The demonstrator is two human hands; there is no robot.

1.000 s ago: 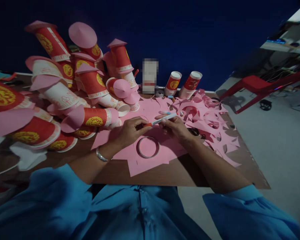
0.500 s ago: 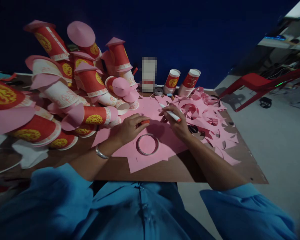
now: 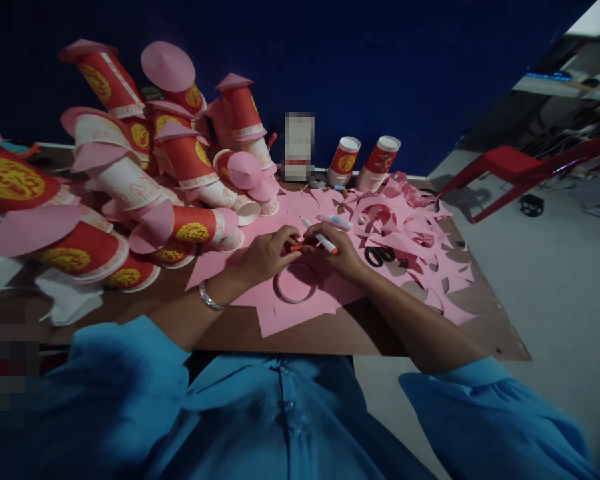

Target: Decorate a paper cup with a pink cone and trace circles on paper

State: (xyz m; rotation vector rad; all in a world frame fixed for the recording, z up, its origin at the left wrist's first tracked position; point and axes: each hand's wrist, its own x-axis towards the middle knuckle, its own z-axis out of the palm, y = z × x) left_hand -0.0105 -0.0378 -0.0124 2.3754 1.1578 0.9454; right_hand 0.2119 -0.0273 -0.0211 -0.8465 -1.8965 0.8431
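My left hand is closed on a small orange-red object, whose exact kind I cannot make out. Close beside it, my right hand holds a white marker with a red end, tilted with its pale tip toward the upper left; its fingertips are at the small object. Below the hands a round ring lies on pink paper. A second white marker rests on the paper just beyond my right hand. Black scissors lie to the right, partly among the scraps.
Red and white paper cups with pink cones are piled on the left. Two cup stacks stand at the back. Pink scraps cover the wooden table's right side. A red chair stands beyond.
My hands have come together, with the right moving left to the small object. The second marker and the scissors now show more fully. The view has shifted slightly.
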